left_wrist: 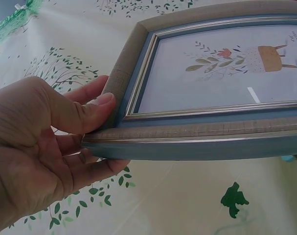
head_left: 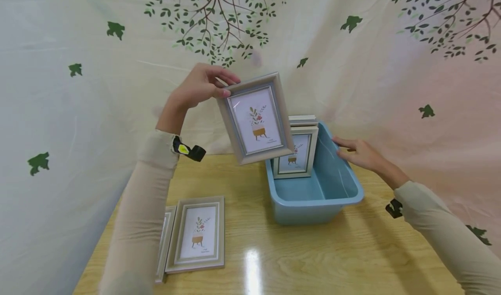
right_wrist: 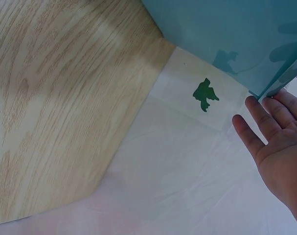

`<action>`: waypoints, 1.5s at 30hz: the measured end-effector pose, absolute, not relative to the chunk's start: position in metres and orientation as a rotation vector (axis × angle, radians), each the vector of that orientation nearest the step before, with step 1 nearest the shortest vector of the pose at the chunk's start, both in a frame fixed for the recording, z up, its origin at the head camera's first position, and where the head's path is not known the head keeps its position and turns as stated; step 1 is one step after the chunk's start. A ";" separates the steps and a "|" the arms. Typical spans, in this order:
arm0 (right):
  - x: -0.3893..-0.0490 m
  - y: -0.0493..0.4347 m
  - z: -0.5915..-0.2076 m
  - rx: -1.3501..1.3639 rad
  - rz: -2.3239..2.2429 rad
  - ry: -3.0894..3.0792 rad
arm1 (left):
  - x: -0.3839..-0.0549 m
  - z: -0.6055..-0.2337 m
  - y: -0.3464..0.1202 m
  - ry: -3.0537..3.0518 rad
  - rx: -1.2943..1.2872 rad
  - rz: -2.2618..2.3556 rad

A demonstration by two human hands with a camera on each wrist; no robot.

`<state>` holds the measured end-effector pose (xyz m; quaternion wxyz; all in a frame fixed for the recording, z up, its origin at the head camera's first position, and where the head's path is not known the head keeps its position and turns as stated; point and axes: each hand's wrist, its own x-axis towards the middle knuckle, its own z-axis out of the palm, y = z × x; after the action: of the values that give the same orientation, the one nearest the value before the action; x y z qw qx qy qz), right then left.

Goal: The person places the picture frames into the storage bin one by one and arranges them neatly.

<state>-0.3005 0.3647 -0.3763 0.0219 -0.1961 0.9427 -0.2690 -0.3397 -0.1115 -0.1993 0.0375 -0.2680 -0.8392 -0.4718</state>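
My left hand [head_left: 203, 84] holds a picture frame [head_left: 256, 119] up by its top left corner, tilted, above the left part of a blue plastic bin [head_left: 317, 202]. In the left wrist view the thumb lies on the frame's front edge, with the other fingers behind and along its side. Behind glass is a print of a potted plant. At the bin's right rim, my right hand [head_left: 362, 153] grips the edge; the right wrist view shows its fingers [right_wrist: 263, 120] against the outer wall. Inside the bin, a similar frame [head_left: 295, 153] stands upright at the back left.
More frame edges [head_left: 303, 120] show behind the standing frame in the bin. On the wooden table [head_left: 242, 238] at the left, another picture frame [head_left: 197, 234] lies face up beside a partly hidden one [head_left: 164, 243]. A leaf-printed cloth [head_left: 383, 68] hangs behind the table.
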 end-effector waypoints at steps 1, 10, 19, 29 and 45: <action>-0.300 0.365 -0.376 -0.606 -0.831 2.923 | -0.340 -0.200 -0.108 -2.570 -0.823 -1.461; -0.300 0.366 -0.376 -0.609 -0.840 2.917 | -0.346 -0.205 -0.074 -2.487 -0.875 -1.531; -0.302 0.368 -0.377 -0.614 -0.840 2.923 | -0.353 -0.219 -0.043 -2.435 -0.938 -1.557; -0.303 0.365 -0.379 -0.544 -0.830 2.916 | -0.355 -0.235 -0.017 -2.506 -1.004 -1.542; -0.301 0.367 -0.380 -0.580 -0.834 2.918 | -0.353 -0.251 -0.013 -2.656 -1.093 -1.466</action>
<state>-0.3007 0.3667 -0.3796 0.0260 -0.1876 0.9441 -0.2697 -0.3530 -0.0132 -0.2507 -0.0418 -0.3386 -0.8229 -0.4543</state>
